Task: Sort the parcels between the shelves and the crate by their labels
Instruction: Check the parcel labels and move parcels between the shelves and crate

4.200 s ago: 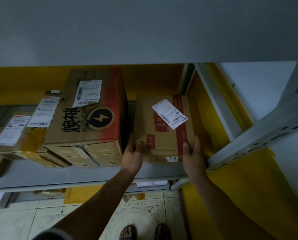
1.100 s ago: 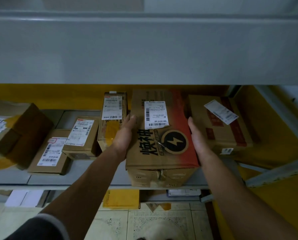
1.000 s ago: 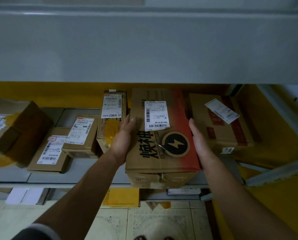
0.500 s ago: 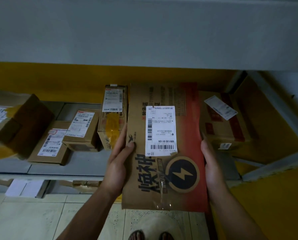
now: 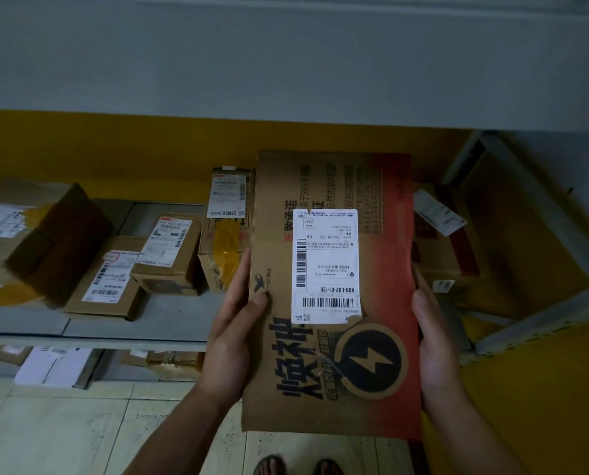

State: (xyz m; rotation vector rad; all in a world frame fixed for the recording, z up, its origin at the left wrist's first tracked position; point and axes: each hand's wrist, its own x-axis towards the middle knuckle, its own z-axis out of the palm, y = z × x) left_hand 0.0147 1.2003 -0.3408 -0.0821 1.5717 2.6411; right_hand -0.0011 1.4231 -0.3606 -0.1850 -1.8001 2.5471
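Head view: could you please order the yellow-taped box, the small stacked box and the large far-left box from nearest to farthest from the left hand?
1. Yellow-taped box, just beyond the left hand.
2. Small stacked box, further left on the shelf.
3. Large far-left box, by the frame's edge.

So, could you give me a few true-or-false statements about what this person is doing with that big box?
1. The left hand and the right hand grip the lightning-bolt box by opposite sides. True.
2. The box lies flat on the shelf. False: it is held up in front of the shelf, its lower end over the floor.
3. Its white label faces the camera. True.
4. The shelf holds no other parcels. False: several labelled parcels sit there.
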